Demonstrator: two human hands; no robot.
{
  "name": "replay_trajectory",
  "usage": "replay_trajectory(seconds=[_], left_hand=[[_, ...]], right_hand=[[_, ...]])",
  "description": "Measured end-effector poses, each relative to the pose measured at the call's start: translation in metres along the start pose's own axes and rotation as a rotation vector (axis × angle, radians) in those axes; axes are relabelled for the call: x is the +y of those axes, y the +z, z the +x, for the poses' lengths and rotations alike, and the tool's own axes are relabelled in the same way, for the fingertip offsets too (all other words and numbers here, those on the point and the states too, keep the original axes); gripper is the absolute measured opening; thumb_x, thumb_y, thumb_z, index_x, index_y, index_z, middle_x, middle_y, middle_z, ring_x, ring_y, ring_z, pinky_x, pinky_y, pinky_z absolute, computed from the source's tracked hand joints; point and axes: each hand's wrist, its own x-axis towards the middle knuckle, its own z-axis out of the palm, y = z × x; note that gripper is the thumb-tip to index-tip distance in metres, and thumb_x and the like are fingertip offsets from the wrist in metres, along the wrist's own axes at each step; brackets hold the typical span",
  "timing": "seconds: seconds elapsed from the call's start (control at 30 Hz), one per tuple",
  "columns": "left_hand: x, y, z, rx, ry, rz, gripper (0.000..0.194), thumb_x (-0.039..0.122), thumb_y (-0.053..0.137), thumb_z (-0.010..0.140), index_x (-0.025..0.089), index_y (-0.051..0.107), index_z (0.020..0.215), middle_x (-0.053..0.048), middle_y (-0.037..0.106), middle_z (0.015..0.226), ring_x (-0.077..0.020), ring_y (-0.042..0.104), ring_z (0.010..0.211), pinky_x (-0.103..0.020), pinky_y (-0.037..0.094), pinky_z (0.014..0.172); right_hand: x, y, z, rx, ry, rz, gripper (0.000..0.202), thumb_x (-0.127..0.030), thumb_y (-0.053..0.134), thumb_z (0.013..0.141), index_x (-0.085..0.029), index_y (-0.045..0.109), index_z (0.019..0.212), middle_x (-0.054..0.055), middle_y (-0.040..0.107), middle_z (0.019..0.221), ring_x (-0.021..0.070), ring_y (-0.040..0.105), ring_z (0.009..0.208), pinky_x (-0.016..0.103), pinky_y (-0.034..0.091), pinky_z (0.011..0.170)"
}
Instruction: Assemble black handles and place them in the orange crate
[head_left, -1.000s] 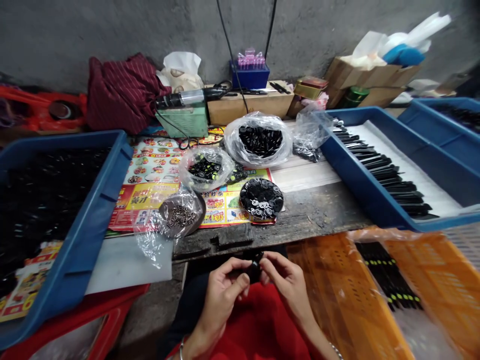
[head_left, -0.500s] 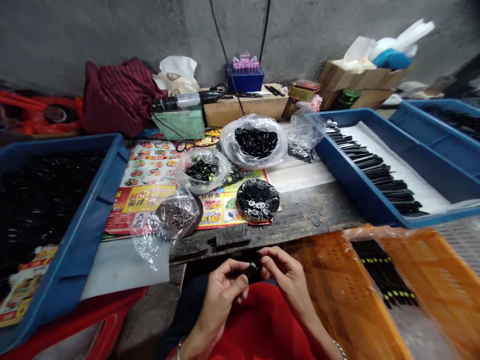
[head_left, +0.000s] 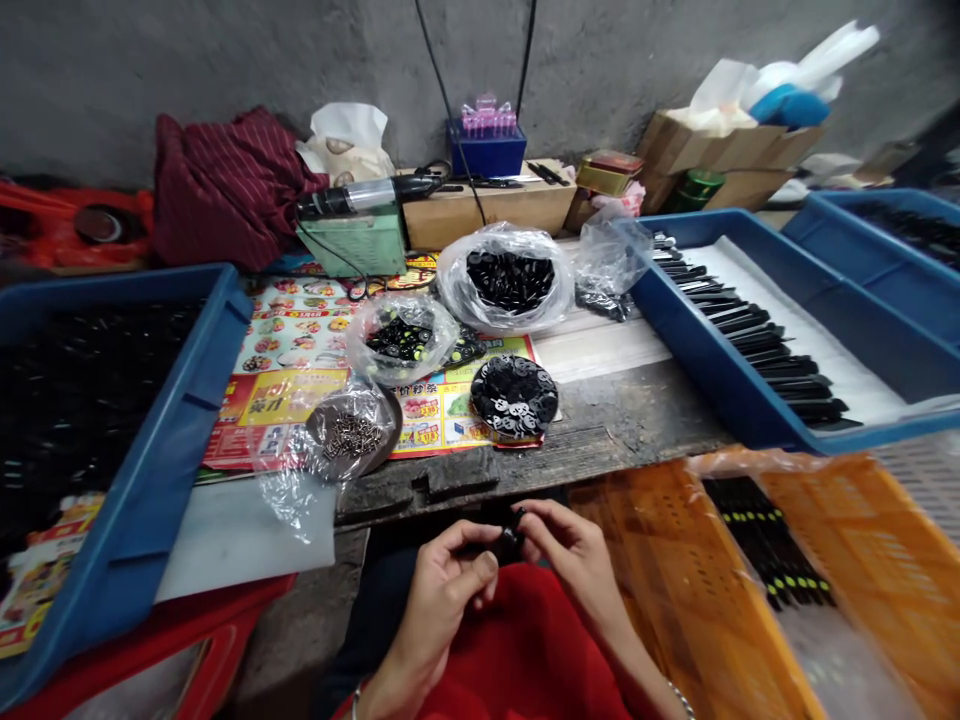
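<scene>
Hands (head_left: 448, 588) (head_left: 574, 562) barely shifted, black piece (head_left: 511, 538) partly hidden

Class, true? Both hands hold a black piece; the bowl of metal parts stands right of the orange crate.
No: in the head view, the bowl stands left of the crate. The left hand and right hand do hold a black piece.

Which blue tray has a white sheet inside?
The middle tray, between the left tray and far-right tray: only there does a white sheet show, under black pieces.
</scene>
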Motion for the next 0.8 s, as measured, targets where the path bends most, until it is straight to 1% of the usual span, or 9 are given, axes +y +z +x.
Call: replay_trajectory(seconds=[0.07, 0.17, 0.27, 0.3, 0.43, 0.53, 0.63, 0.73, 0.8], left_hand=[[0.0003, 0.0006, 0.0001, -0.009, -0.005, -0.005, 0.043, 0.040, 0.081, 0.064, 0.010, 0.065, 0.091, 0.002, 0.056, 0.053, -0.0077, 0.046, 0.046, -0.019, 0.035, 0.046], [-0.0002, 0.0016, 0.0008, -0.003, -0.014, 0.002, 0.043, 0.041, 0.081, 0.063, 0.010, 0.066, 0.089, 0.001, 0.058, 0.055, -0.0081, 0.047, 0.047, -0.019, 0.037, 0.046], [-0.0010, 0.0020, 0.0009, -0.002, 0.000, 0.003, 0.043, 0.041, 0.081, 0.064, 0.011, 0.065, 0.089, 0.002, 0.057, 0.053, -0.0081, 0.047, 0.047, -0.018, 0.035, 0.046], [-0.0012, 0.0020, 0.0008, -0.004, 0.009, 0.005, 0.042, 0.041, 0.080, 0.065, 0.011, 0.066, 0.089, 0.002, 0.057, 0.052, -0.0080, 0.047, 0.047, -0.018, 0.035, 0.046], [-0.0017, 0.0031, 0.0003, 0.002, 0.034, 0.028, 0.039, 0.041, 0.081, 0.064, 0.011, 0.067, 0.086, 0.000, 0.059, 0.059, -0.0080, 0.048, 0.049, -0.019, 0.038, 0.047], [-0.0019, 0.0042, 0.0006, -0.009, 0.038, 0.039, 0.039, 0.041, 0.081, 0.064, 0.012, 0.068, 0.086, 0.000, 0.058, 0.060, -0.0081, 0.049, 0.048, -0.019, 0.039, 0.046], [-0.0016, 0.0039, 0.0006, -0.029, 0.038, 0.024, 0.040, 0.042, 0.081, 0.063, 0.011, 0.068, 0.085, 0.001, 0.057, 0.060, -0.0082, 0.048, 0.048, -0.019, 0.038, 0.045], [-0.0015, 0.0023, 0.0001, -0.018, 0.037, 0.023, 0.038, 0.040, 0.080, 0.065, 0.012, 0.068, 0.086, 0.001, 0.057, 0.059, -0.0083, 0.048, 0.048, -0.019, 0.038, 0.045], [-0.0019, 0.0012, -0.0002, -0.004, 0.051, 0.032, 0.035, 0.038, 0.080, 0.066, 0.012, 0.069, 0.086, 0.000, 0.058, 0.063, -0.0080, 0.048, 0.049, -0.019, 0.038, 0.046]], right_hand=[[-0.0004, -0.0008, -0.0007, 0.021, -0.011, -0.005, 0.026, -0.040, 0.066, 0.083, -0.017, 0.071, 0.093, 0.004, 0.065, 0.077, 0.0146, 0.057, 0.061, 0.024, 0.046, 0.057], [0.0011, -0.0023, -0.0008, -0.088, -0.028, -0.044, 0.025, -0.038, 0.073, 0.077, -0.016, 0.072, 0.089, 0.004, 0.065, 0.076, 0.0159, 0.058, 0.063, 0.024, 0.045, 0.057], [0.0052, -0.0050, -0.0003, -0.007, 0.046, 0.013, 0.029, -0.044, 0.062, 0.085, -0.015, 0.069, 0.083, 0.002, 0.062, 0.067, 0.0137, 0.053, 0.054, 0.024, 0.043, 0.053], [0.0066, -0.0060, -0.0003, 0.005, 0.050, 0.015, 0.028, -0.043, 0.062, 0.085, -0.016, 0.067, 0.081, 0.002, 0.061, 0.066, 0.0137, 0.053, 0.055, 0.024, 0.043, 0.053], [0.0078, -0.0062, -0.0029, -0.109, -0.079, -0.124, 0.022, -0.035, 0.074, 0.076, -0.016, 0.062, 0.079, 0.001, 0.060, 0.073, 0.0156, 0.056, 0.065, 0.023, 0.043, 0.058], [0.0038, -0.0033, -0.0063, -0.098, -0.156, -0.249, 0.024, -0.036, 0.064, 0.084, -0.016, 0.058, 0.073, 0.000, 0.054, 0.068, 0.0139, 0.051, 0.060, 0.023, 0.037, 0.053], [-0.0008, -0.0017, -0.0072, -0.124, -0.210, -0.366, 0.035, -0.036, 0.052, 0.092, -0.017, 0.053, 0.063, -0.001, 0.048, 0.060, 0.0124, 0.045, 0.055, 0.024, 0.030, 0.051], [-0.0012, -0.0015, -0.0053, -0.160, -0.194, -0.374, 0.037, -0.038, 0.053, 0.092, -0.017, 0.053, 0.061, -0.001, 0.048, 0.059, 0.0126, 0.045, 0.055, 0.025, 0.030, 0.051], [0.0005, -0.0014, -0.0043, -0.153, -0.152, -0.315, 0.031, -0.039, 0.059, 0.088, -0.017, 0.057, 0.066, 0.000, 0.052, 0.062, 0.0135, 0.048, 0.056, 0.024, 0.033, 0.051]])
